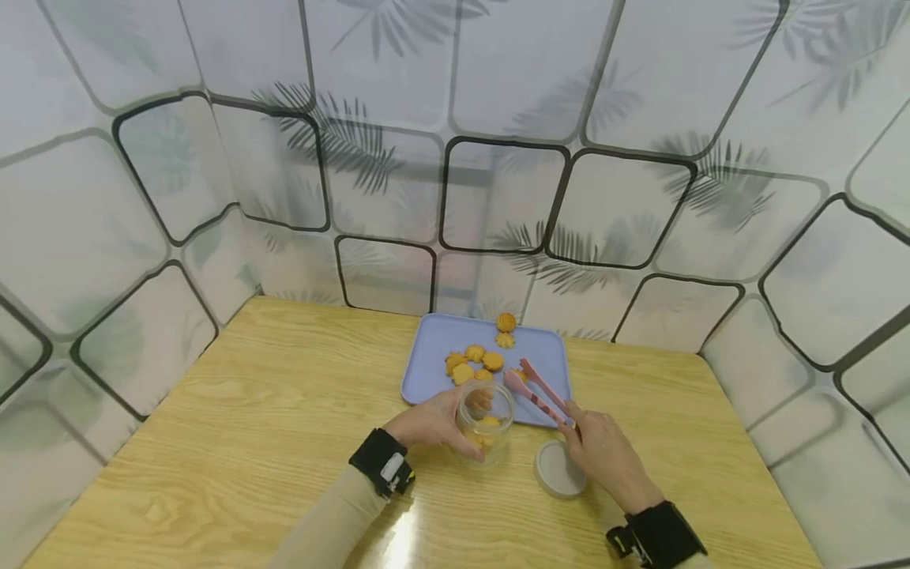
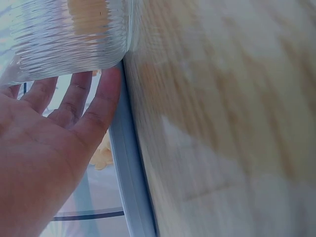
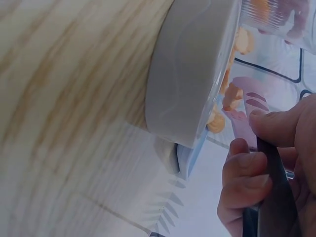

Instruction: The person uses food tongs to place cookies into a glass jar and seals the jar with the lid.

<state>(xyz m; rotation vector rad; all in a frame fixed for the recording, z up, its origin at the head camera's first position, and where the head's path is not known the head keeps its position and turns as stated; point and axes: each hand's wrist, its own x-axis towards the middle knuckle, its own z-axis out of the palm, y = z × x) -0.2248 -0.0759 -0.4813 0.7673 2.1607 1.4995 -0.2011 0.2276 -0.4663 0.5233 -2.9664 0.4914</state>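
My left hand holds a clear glass jar by its side, fingers wrapped behind it and thumb in front. The left wrist view shows the fingers against the ribbed glass. A few cookies lie inside the open jar. In my right hand is a pair of pink tongs, gripped between thumb and fingers. The tong tips reach over the blue tray, around a cookie. Several more golden cookies lie on the tray.
A round, pale grey lid rests on the wooden table, right of the jar and beneath the right hand. Patterned curtain walls stand behind the table and at both sides. The tray sits near the table's back edge.
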